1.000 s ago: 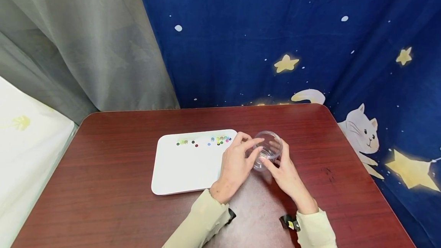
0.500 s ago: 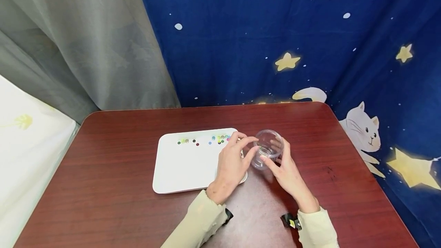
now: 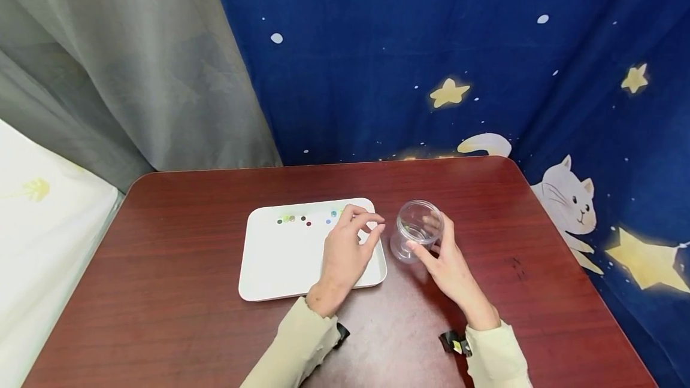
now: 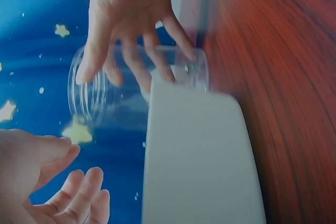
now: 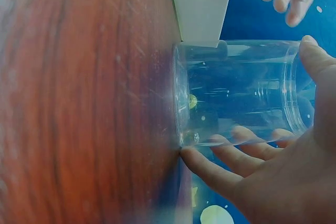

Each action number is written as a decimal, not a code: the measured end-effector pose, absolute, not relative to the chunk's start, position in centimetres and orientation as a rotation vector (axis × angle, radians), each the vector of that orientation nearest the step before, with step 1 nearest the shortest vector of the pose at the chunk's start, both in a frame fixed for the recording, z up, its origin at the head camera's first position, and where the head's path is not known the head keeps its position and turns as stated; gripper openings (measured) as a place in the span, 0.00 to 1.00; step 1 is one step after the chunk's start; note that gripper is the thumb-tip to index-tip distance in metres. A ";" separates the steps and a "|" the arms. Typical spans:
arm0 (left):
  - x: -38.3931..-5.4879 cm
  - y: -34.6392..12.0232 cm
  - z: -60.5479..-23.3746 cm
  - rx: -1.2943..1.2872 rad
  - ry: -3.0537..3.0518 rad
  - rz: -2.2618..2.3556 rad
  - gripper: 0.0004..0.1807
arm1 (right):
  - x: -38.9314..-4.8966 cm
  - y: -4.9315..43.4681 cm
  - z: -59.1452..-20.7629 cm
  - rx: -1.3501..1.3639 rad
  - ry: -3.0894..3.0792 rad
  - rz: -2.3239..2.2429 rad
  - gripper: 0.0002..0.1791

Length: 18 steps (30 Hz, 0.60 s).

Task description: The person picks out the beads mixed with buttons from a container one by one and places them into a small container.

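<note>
A clear plastic jar (image 3: 412, 238) stands lidless on the table, just right of the white tray (image 3: 275, 268). My right hand (image 3: 450, 271) holds it, thumb near the rim and fingers along the far side. In the right wrist view, a yellow-green marble (image 5: 192, 101) and a clear marble (image 5: 192, 138) show at the jar's bottom. My left hand (image 3: 345, 250) hovers over the tray's right part, fingers loosely bent, thumb and forefinger apart with nothing seen between them. Small coloured marbles (image 3: 291, 218) lie along the tray's far side; the left hand hides some.
The dark red wooden table (image 3: 172, 256) extends around the tray and jar. Behind it hang a grey curtain (image 3: 151, 64) and a blue star-patterned curtain (image 3: 366, 64). Black straps (image 3: 455, 343) show by the sleeves.
My left hand has drawn back leftward from the jar's mouth to above the tray. My right hand has kept its grip on the jar, which has hardly moved.
</note>
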<state>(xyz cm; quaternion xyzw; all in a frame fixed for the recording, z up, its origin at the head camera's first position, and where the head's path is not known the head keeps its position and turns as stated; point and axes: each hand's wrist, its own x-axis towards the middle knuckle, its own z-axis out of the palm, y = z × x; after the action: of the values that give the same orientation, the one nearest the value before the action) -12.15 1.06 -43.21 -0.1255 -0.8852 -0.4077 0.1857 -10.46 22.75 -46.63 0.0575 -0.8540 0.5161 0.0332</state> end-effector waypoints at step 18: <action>-13.6 -6.6 -44.9 -0.069 -2.691 -1.015 0.05 | -10.4 22.8 -46.5 0.163 -2.646 1.587 0.46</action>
<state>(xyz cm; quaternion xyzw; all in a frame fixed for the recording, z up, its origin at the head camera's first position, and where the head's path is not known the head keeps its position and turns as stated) -13.58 -6.55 -44.88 -0.0237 -0.9272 -0.3497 0.1322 -10.41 22.81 -46.50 0.0527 -0.8560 0.5136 0.0259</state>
